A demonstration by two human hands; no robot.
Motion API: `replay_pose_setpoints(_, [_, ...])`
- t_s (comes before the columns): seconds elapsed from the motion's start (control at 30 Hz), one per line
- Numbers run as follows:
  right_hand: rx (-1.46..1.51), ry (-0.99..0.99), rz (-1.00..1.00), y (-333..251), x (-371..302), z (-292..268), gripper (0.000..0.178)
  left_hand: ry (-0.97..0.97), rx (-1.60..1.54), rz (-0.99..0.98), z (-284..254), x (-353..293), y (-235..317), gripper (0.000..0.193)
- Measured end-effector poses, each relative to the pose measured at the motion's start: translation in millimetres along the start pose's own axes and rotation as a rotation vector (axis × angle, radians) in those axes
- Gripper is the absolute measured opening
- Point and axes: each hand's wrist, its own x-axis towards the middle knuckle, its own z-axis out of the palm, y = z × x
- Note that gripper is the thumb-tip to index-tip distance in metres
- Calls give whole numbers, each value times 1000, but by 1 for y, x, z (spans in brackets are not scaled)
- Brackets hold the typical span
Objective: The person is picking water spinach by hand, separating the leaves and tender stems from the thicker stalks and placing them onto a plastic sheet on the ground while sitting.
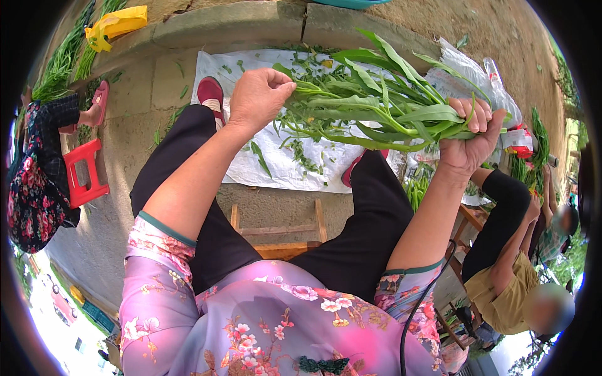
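Note:
A bunch of long-leaved green stalks [382, 103] stretches sideways between my hands, above a white plastic sheet on the ground. My right hand [470, 135] is wrapped round the bunch at its right end, with the fingers closed over the stems. At the bunch's left end, my left hand [260, 97] pinches a leafy tip between thumb and fingers. Torn leaves and bits of greens [304, 156] lie scattered over the white sheet [251, 166] below.
A stone kerb [232, 28] runs beyond the sheet. At left, a person in dark floral clothing [37, 194] is by a red plastic stool [84, 172]; greens with a yellow bag [116, 25] lie farther off. Another person [501, 250] sits close at right, near white sacks [461, 69].

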Motion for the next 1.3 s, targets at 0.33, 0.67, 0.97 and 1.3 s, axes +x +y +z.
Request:
replay_pose_setpoints(0.33, [-37,27,-17,-5,1,-5,30,-42,-151,-23,-2,2,-2,18])
replay_pose_setpoints(0.67, [-187,440,-120,-30,-1,-23,28,-35,146,233,-48,6,-2,12])
replay_pose_setpoints(0.97, [-251,498,-145,-28,2,-22,32,-74,24,159,-59,4,-31,6])
replay_pose_setpoints(1.3, [-265,512,-151,-23,6,-22,29,-222,-33,100,-58,-1,-23,16])
